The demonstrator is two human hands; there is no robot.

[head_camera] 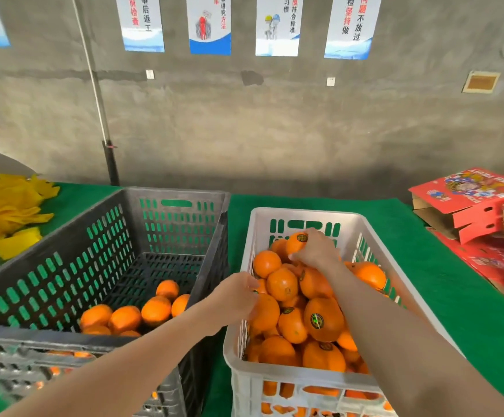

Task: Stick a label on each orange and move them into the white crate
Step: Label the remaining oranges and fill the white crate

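Head view: on a green-covered table (pixel 425 266), a dark grey crate (pixel 166 195) stands at the left and a white crate (pixel 305 218) just beside it at the right. The white crate is heaped with oranges (pixel 323 319), several bearing round dark labels. Toward its far side, a labelled orange (pixel 295 244) is gripped from above by the right hand (pixel 317 249), fingers curled round it. The left hand (pixel 237 293) is laid on a near-left orange (pixel 265 314); whether that fruit is gripped cannot be told. A few loose oranges (pixel 124 319) lie in the grey crate. Red cartons (pixel 470 200) are stacked at the far right.
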